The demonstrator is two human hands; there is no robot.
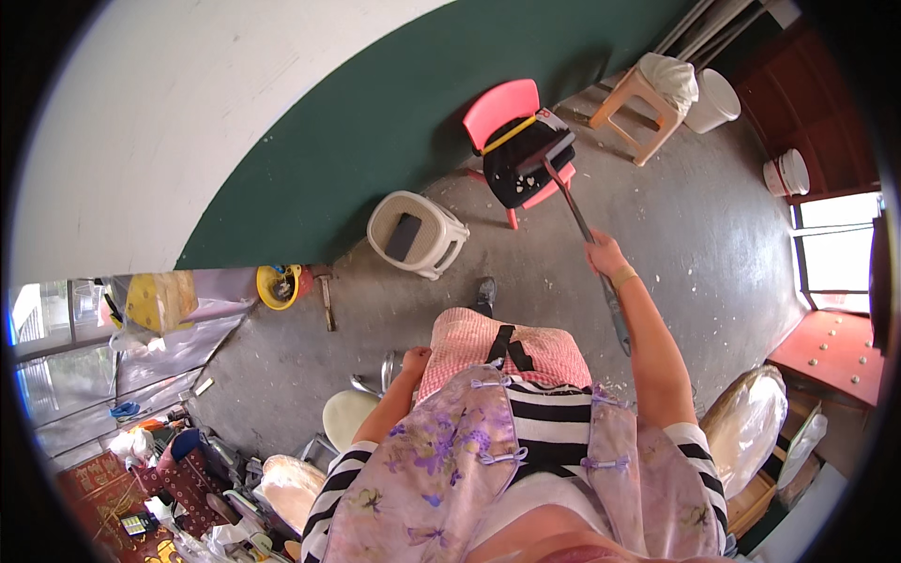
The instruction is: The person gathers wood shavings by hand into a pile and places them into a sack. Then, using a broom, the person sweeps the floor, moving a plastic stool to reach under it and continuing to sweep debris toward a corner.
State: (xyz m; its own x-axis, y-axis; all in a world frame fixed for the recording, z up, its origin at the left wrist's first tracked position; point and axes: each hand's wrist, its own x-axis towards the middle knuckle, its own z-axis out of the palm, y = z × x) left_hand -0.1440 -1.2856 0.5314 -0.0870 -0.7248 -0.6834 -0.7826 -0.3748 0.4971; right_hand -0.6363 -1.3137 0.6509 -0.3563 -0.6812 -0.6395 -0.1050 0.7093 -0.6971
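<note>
My right hand (604,255) is closed around the long dark handle of a scraper or broom-like tool (580,219). The wide head of that tool lies over a black bag or cushion (510,169) on a small pink chair (501,112), beside the green wall. Several pale flakes lie on the black surface, and a yellow strip crosses it near the backrest. My left hand (417,360) hangs beside the pink checked cloth (457,338) over my lap; its fingers are curled and I see nothing in them. A metal chair or stool frame (386,373) is just beside it.
A plastic stool (429,239) bears a dark flat object (403,237). Left of it are a yellow bucket (278,299) and a hammer (326,302) on the floor. A beige stool (633,91) and white buckets (712,102) stand upper right. Piled goods (190,478) fill the lower left.
</note>
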